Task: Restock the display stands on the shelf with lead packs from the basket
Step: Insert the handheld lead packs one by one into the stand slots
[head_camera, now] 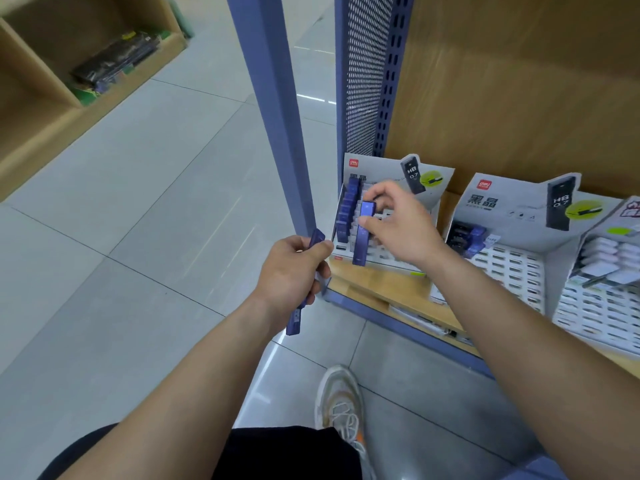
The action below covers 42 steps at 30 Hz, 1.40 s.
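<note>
Pack (364, 233): blue, upright, pinched between thumb and fingers of the right hand (398, 230), over the display stand (433, 178).
Left hand (291, 271): curled round spare packs (294, 320), just left of the right hand.
Second stand (512, 202): right of the right forearm.

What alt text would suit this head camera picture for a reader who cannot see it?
A person's right hand pinches a slim blue plastic lead pack upright at the slotted grey cardboard display stand on a wooden shelf, beside a row of packs already seated. The left hand grips spare blue packs.
</note>
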Each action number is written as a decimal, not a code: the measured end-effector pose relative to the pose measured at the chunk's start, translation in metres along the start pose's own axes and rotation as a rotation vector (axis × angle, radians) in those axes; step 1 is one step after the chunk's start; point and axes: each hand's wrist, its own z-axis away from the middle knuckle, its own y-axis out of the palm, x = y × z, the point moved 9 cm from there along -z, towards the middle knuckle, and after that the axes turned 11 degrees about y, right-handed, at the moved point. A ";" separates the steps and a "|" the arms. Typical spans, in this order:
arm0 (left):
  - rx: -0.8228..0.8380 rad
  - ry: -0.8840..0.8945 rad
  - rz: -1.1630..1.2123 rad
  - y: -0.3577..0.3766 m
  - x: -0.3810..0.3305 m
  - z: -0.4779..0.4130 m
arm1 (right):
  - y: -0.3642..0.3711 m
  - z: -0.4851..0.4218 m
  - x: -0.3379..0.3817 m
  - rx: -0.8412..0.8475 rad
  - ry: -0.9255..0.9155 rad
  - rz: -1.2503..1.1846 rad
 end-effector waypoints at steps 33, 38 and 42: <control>-0.057 -0.003 0.057 -0.003 -0.006 -0.004 | 0.021 -0.011 -0.004 -0.167 -0.141 0.237; -0.055 -0.002 0.058 -0.002 -0.007 -0.005 | 0.024 -0.006 -0.003 -0.163 -0.155 0.280; -0.056 -0.001 0.059 -0.003 -0.007 -0.004 | 0.021 -0.009 -0.006 -0.189 -0.120 0.243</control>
